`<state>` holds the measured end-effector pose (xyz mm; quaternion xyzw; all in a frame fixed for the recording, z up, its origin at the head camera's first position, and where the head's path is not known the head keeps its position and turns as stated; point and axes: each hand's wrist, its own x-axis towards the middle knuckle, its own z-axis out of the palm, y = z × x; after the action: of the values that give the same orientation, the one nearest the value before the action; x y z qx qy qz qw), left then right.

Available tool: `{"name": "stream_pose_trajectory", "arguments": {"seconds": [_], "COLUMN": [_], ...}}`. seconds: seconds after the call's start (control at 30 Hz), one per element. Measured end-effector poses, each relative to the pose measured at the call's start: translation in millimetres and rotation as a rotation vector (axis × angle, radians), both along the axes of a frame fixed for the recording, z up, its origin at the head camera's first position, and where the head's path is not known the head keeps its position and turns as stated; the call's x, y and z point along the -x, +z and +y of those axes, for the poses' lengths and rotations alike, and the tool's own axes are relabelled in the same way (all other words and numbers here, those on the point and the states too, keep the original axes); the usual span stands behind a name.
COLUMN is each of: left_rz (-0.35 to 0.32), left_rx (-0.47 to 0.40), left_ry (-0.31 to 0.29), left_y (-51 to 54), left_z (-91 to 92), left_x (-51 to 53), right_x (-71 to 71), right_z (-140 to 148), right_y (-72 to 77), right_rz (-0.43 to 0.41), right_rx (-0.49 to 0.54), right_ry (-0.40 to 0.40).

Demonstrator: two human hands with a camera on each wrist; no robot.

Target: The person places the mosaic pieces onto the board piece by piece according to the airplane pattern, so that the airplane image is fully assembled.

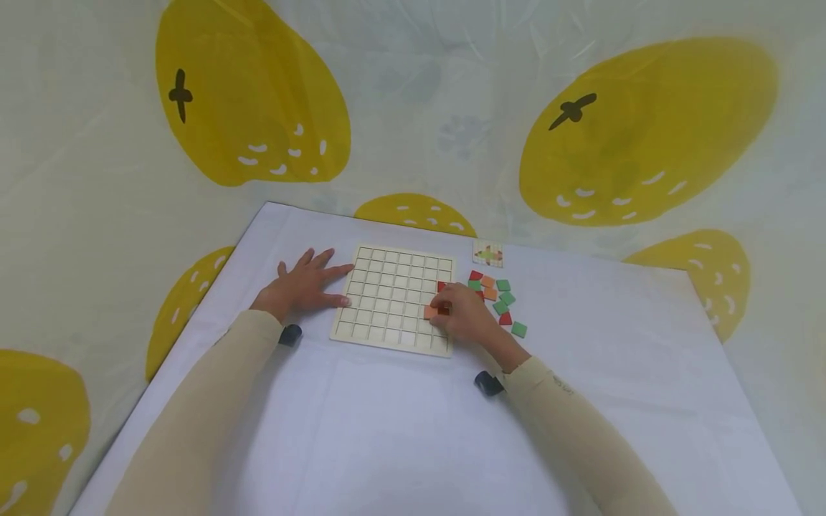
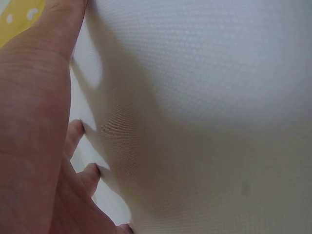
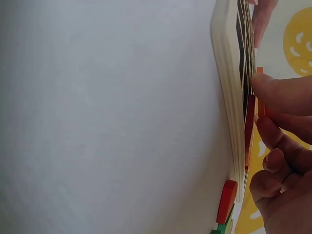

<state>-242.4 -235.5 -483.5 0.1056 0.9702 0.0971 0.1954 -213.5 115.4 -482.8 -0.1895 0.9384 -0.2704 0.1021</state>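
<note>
A pale wooden grid board (image 1: 385, 308) lies on the table. My right hand (image 1: 466, 315) is over the board's right side and pinches an orange tile (image 3: 261, 100) between thumb and finger. Red tiles (image 3: 249, 119) sit in the board's right-hand cells, partly hidden by that hand. With fingers spread, my left hand (image 1: 302, 285) rests at the board's left edge, thumb and index finger touching it. In the left wrist view the left hand's fingertips (image 2: 90, 175) press down on the white surface.
Loose green tiles (image 1: 503, 285), red tiles (image 1: 505, 318) and orange tiles (image 1: 487, 282) lie scattered right of the board. Behind them is a small picture card (image 1: 487, 254) with a coloured pattern. A white cloth (image 1: 387, 430) covers the table, and a fruit-printed curtain (image 1: 413, 143) hangs behind.
</note>
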Motion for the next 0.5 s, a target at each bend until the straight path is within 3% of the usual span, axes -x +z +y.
{"name": "stream_pose_trajectory", "arguments": {"seconds": [0.5], "left_rz": [0.011], "left_rx": [-0.015], "left_ry": [0.000], "left_y": [-4.8], "left_z": [-3.1], "left_x": [1.4], "right_x": [-0.6], "right_z": [-4.4], "right_y": [-2.0], "right_rz": [-0.013], "right_rx": [0.010], "right_ry": [-0.005]}}
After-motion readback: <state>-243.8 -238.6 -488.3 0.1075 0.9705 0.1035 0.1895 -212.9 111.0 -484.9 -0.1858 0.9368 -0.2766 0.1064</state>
